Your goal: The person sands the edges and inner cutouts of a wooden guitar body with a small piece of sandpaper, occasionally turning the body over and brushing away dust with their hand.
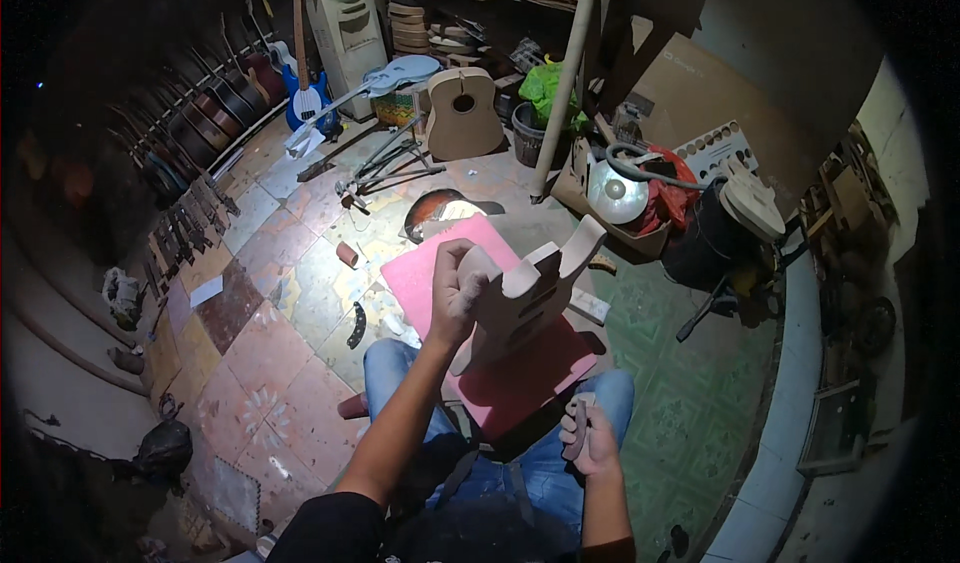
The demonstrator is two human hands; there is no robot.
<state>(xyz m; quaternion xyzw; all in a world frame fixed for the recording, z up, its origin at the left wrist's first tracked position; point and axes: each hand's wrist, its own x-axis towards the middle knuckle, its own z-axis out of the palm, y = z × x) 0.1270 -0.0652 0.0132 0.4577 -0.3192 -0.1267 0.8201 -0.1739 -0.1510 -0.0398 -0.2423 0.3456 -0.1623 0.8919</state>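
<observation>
Head view: your left hand [458,295] grips a guitar body [496,319], your right hand [597,437] a block [580,423]. Cutting appears done; surface finishing seemingly outstanding.

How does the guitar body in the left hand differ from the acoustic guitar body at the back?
Shape: the held guitar body has projecting horns, while the acoustic body has a rounded, waisted outline.
Openings: the held guitar body has several dark cutouts; the acoustic body shows one round hole.
Pose: the held guitar body is tilted in the left hand; the acoustic body stands upright on the floor.
Shared: both look wood-coloured, with no neck visible.
</observation>
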